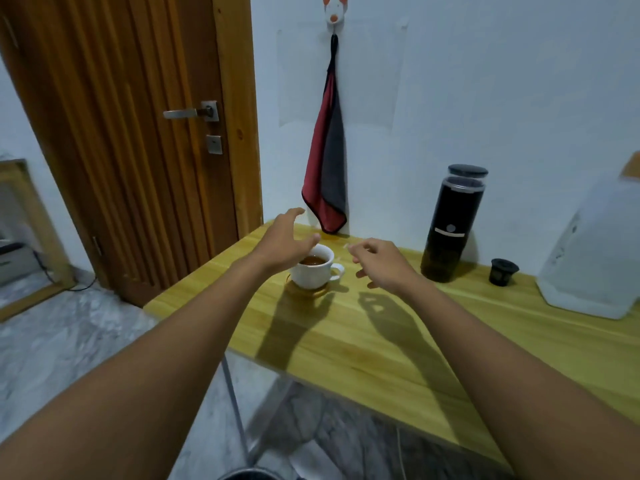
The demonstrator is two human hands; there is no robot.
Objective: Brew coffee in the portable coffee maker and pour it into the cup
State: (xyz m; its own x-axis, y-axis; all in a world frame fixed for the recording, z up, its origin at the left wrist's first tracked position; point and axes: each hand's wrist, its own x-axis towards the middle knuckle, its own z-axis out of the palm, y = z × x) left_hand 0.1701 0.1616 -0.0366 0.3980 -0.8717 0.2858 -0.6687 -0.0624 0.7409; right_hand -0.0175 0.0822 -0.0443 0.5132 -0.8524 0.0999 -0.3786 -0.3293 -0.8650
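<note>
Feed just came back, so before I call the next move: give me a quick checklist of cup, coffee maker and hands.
1. Poured coffee in cup: ok, dark liquid inside.
2. That cup upright on coaster: ok.
3. Portable coffee maker upright, lid on, clear of both hands: ok.
4. Free left hand: ok, open above the cup; rim contact cannot tell.
5. Free right hand: ok, loosely curled, nothing visible in it.

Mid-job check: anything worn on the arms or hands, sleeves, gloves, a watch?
Nothing worn shows. The left hand and right hand are bare, no gloves or rings visible, no watch or band at either wrist. Both forearms are uncovered down to the frame's edge, with no sleeve in view.
</note>
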